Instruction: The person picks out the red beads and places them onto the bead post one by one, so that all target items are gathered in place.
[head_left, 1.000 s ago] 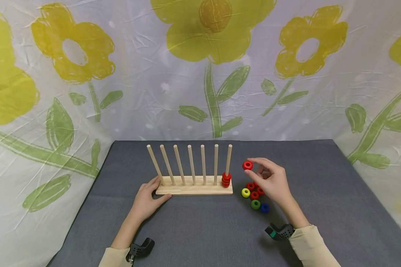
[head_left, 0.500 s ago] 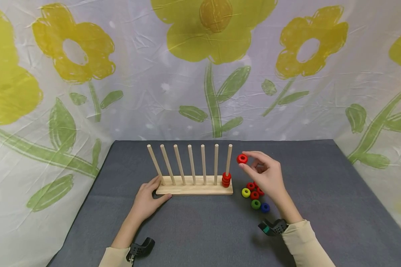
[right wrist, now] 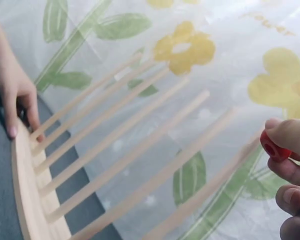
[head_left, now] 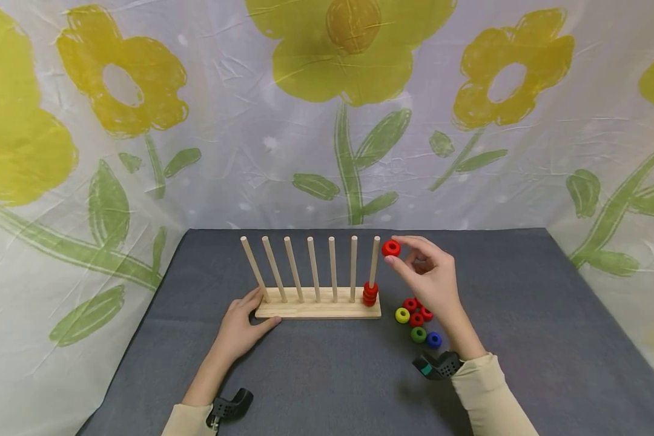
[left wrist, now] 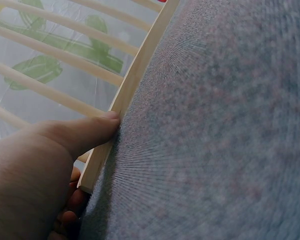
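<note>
Between thumb and fingertips my right hand [head_left: 433,275] pinches a red ring bead [head_left: 391,248], its hole showing, just right of the top of the rightmost peg [head_left: 375,260]. That peg belongs to a wooden peg stand [head_left: 316,310] with a row of upright pegs. A few red beads [head_left: 370,295] are stacked at the foot of the same peg; the other pegs are bare. My left hand [head_left: 242,330] grips the left end of the stand, thumb on the front edge, other fingers round the far side. The right wrist view shows the held bead [right wrist: 274,147] close to the blurred nearest peg.
Right of the stand lie loose beads: several red ones [head_left: 416,319], a yellow one [head_left: 402,315], a green one [head_left: 418,334] and a blue one [head_left: 434,340]. A grey cloth [head_left: 327,375] covers the table. Behind it hangs a flower-printed curtain [head_left: 240,121].
My right hand has lifted the red bead up and to the left, from above the loose beads to beside the rightmost peg's top. My left hand stays on the stand.
</note>
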Action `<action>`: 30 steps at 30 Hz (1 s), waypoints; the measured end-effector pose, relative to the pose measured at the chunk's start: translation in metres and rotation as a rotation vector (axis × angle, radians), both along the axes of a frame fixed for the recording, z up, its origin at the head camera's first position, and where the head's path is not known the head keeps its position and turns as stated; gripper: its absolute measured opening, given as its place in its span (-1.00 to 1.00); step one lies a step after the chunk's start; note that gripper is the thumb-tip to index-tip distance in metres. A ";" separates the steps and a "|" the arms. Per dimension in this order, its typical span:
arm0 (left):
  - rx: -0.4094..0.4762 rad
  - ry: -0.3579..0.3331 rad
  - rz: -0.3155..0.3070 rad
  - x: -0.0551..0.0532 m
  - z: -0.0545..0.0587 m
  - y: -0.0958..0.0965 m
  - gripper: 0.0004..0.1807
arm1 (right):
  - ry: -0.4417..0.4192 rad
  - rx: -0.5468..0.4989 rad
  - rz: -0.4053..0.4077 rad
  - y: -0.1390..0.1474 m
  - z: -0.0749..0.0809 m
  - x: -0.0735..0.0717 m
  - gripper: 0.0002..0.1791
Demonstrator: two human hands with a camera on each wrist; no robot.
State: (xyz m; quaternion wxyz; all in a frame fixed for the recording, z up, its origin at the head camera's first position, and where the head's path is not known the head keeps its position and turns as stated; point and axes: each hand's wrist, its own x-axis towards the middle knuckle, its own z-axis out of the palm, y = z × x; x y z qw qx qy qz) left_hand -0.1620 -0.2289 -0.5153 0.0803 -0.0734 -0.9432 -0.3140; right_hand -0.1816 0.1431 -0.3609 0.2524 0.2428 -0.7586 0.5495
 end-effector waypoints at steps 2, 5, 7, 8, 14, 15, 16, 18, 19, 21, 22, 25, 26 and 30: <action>0.003 -0.007 -0.001 0.000 0.000 0.000 -0.10 | 0.008 -0.023 0.011 -0.002 0.003 0.000 -0.65; 0.009 -0.017 0.000 0.000 -0.001 0.000 -0.10 | 0.017 -0.065 0.028 -0.006 0.007 -0.001 -0.65; 0.010 -0.019 0.001 0.000 -0.001 0.001 -0.11 | 0.021 -0.088 0.037 -0.009 0.010 -0.002 -0.65; 0.011 -0.020 0.002 0.000 -0.001 0.001 -0.11 | 0.021 -0.096 0.038 -0.011 0.011 -0.002 -0.65; 0.009 -0.014 0.003 -0.001 -0.002 0.000 -0.10 | 0.010 -0.109 0.038 -0.019 0.014 -0.007 -0.64; 0.008 -0.012 0.003 -0.002 -0.002 -0.001 -0.10 | 0.010 -0.104 0.036 -0.021 0.014 -0.007 -0.64; 0.008 -0.011 0.004 -0.002 -0.003 -0.001 -0.10 | 0.011 -0.096 0.032 -0.021 0.014 -0.007 -0.64; 0.007 -0.007 0.004 -0.002 -0.003 0.000 -0.10 | 0.012 -0.084 0.026 -0.022 0.014 -0.007 -0.64; 0.007 -0.004 0.004 -0.002 -0.004 0.000 -0.10 | 0.011 -0.080 0.021 -0.022 0.014 -0.006 -0.64; 0.007 0.002 0.005 -0.002 -0.004 0.000 -0.10 | 0.013 -0.077 0.011 -0.022 0.013 -0.006 -0.63; 0.007 0.004 0.004 -0.002 -0.004 0.000 -0.10 | 0.012 -0.078 0.008 -0.022 0.012 -0.006 -0.63; 0.007 0.010 0.002 -0.002 -0.005 0.000 -0.11 | 0.008 -0.085 -0.001 -0.022 0.010 -0.006 -0.63; 0.003 0.011 0.002 -0.002 -0.005 -0.001 -0.11 | 0.008 -0.083 -0.002 -0.023 0.010 -0.006 -0.63; 0.000 0.014 0.001 -0.002 -0.005 0.000 -0.11 | 0.023 -0.059 -0.006 -0.024 0.008 -0.005 -0.64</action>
